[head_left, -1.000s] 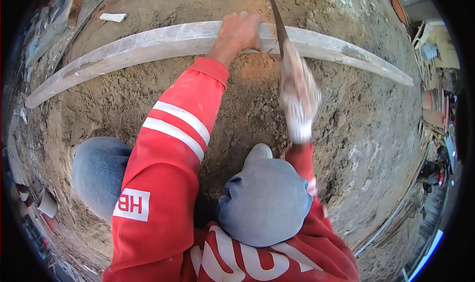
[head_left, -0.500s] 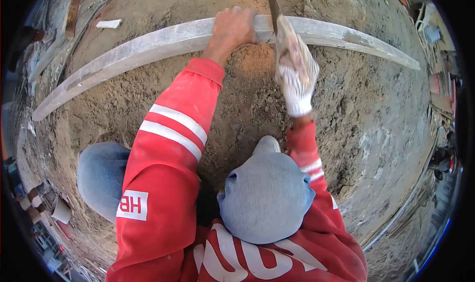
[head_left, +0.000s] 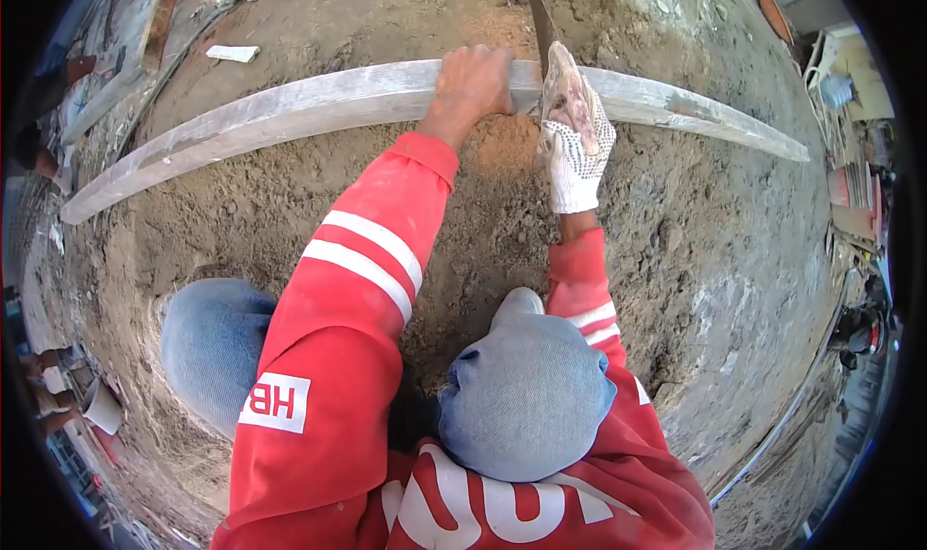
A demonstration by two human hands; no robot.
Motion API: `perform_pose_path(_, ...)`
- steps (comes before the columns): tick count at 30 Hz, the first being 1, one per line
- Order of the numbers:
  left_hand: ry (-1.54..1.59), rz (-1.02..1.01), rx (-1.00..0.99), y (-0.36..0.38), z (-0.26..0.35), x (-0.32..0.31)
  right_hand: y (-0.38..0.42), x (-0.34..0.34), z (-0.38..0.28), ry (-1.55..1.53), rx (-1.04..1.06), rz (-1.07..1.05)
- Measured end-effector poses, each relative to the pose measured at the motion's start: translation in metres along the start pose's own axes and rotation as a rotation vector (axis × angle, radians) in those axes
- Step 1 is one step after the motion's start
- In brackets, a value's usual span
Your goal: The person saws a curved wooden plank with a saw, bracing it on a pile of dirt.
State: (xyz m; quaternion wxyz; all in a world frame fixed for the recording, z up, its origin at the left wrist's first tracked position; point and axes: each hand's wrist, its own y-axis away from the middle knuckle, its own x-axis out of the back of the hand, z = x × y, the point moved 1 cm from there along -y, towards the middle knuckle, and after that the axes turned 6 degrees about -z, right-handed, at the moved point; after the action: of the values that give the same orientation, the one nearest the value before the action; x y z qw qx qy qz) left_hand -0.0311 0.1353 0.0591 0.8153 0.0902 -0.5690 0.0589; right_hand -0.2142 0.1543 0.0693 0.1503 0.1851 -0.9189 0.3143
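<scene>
A long grey, weathered wooden beam point(head_left: 290, 111) lies crosswise above the dirt, looking curved in this wide view. My bare left hand point(head_left: 473, 88) is closed over its top near the middle, fingers wrapped over the far side. Just right of it, my right hand point(head_left: 577, 159), in a white dotted knit glove, grips the worn wooden handle of a handsaw point(head_left: 568, 96). The saw's dark blade point(head_left: 538, 14) crosses the beam and points away from me. Orange-brown sawdust point(head_left: 497, 144) lies on the ground below this spot.
My jeans-covered knees point(head_left: 526, 395) are bent close to the beam. A white scrap point(head_left: 233, 54) lies at the far left, near wooden planks point(head_left: 162, 19). A bucket point(head_left: 102, 407) stands at the lower left. Stacked items point(head_left: 854, 197) and a hose-like line point(head_left: 772, 444) run along the right.
My right hand and the saw have moved forward relative to the beam, so the handle now reaches over it. The left hand keeps its grip, and the whole view has shifted slightly.
</scene>
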Motion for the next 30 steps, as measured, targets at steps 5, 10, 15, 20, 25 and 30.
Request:
perform_pose_path(5, 0.011, -0.020, -0.055, -0.006, -0.007, 0.002, 0.075, 0.021, -0.016, 0.404, 0.020, -0.095)
perform_pose_path(10, 0.047, -0.208, -0.022, -0.034, -0.016, 0.013, 0.171, 0.044, 0.012, 0.269, -0.385, -0.213)
perform_pose_path(15, 0.011, -0.126, -0.002, -0.027, -0.010, 0.005, 0.079, 0.008, 0.023, 0.133, -0.156, -0.003)
perform_pose_path(20, -0.003, -0.121, 0.014, -0.022, -0.010, 0.004, 0.028, 0.004, 0.013, 0.258, 0.044, -0.054)
perform_pose_path(25, 0.010, -0.216, -0.002, -0.052, -0.029, 0.001, 0.153, 0.046, -0.041, 0.283, -0.282, -0.215)
perform_pose_path(30, 0.004, -0.115, -0.029, -0.038, -0.019, -0.003, 0.153, 0.039, -0.014, 0.027, -0.410, -0.162)
